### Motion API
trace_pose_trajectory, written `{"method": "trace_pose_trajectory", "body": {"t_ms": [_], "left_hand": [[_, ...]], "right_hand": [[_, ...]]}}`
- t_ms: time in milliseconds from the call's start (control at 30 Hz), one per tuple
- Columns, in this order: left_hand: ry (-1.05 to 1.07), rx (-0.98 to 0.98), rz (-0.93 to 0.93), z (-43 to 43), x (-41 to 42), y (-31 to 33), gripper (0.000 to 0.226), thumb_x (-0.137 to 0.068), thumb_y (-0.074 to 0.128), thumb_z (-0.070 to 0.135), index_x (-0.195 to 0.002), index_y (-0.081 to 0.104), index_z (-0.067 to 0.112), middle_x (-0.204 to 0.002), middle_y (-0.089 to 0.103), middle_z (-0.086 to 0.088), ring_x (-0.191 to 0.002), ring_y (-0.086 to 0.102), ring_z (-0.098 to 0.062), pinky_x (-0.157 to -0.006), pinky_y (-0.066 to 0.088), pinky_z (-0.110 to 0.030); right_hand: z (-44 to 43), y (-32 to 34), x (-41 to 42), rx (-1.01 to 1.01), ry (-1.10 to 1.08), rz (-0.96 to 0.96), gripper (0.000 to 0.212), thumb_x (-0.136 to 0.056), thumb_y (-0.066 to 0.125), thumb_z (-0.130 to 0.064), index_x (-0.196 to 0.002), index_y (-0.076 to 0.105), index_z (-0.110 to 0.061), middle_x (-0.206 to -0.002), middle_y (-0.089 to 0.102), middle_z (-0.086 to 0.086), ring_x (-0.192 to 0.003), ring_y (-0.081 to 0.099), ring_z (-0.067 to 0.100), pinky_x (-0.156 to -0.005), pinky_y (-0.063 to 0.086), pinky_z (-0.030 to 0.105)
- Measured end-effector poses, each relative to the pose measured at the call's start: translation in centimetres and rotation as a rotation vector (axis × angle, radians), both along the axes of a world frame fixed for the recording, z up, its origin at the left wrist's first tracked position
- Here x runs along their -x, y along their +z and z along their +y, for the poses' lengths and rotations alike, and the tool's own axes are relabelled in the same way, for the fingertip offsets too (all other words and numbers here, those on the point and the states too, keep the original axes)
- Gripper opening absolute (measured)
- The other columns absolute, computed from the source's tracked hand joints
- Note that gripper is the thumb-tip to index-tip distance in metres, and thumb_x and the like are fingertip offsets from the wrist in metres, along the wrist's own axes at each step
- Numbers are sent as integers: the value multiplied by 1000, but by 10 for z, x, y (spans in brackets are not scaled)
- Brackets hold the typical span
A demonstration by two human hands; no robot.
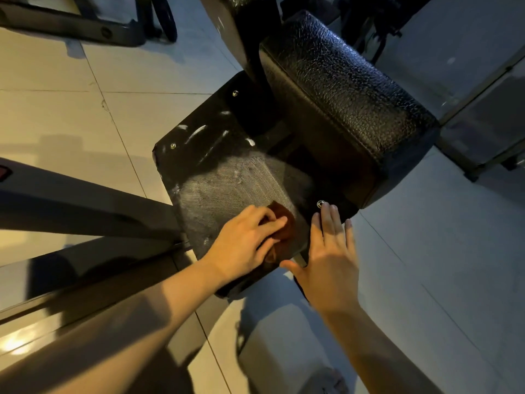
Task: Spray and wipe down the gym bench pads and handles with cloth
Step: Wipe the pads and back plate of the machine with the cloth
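Observation:
A flat black plate (216, 172) of the gym machine lies below me, streaked with white foam and hazy smears. Above it sits a thick black padded cushion (341, 89) with cracked vinyl. My left hand (244, 243) holds a brown cloth (284, 220) against the near part of the plate, fingers curled over it. My right hand (329, 251) rests flat with straight fingers at the plate's near right edge, just below a silver bolt (321, 204).
Dark metal frame bars (85, 200) run in from the left beside the plate. Another machine frame (93, 24) stands at the top left, and a glass-fronted cabinet (488, 115) at the right. Beige floor tiles (71, 109) surround everything.

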State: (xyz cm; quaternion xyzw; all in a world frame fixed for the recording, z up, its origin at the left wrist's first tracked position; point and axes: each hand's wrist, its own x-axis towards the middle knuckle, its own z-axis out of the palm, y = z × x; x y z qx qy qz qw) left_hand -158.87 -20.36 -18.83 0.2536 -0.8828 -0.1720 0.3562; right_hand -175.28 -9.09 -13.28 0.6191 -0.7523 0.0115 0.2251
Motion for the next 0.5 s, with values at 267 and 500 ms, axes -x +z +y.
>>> {"method": "trace_pose_trajectory", "body": {"t_ms": [267, 500], "left_hand": [[593, -522, 139, -49, 1, 9, 47, -98, 63, 27, -143, 59, 14, -124, 56, -8, -117, 53, -30, -104, 43, -43], [54, -201, 139, 23, 16, 2, 46, -97, 55, 31, -139, 62, 15, -124, 56, -7, -110, 52, -23, -95, 45, -32]], "right_hand": [[1, -2, 0, 19, 13, -2, 107, -76, 61, -72, -151, 41, 2, -165, 26, 19, -155, 19, 35, -127, 10, 50], [-2, 2, -1, -51, -37, 4, 106, -77, 64, -71, -154, 37, -2, -166, 23, 17, -155, 15, 33, -126, 13, 52]]}}
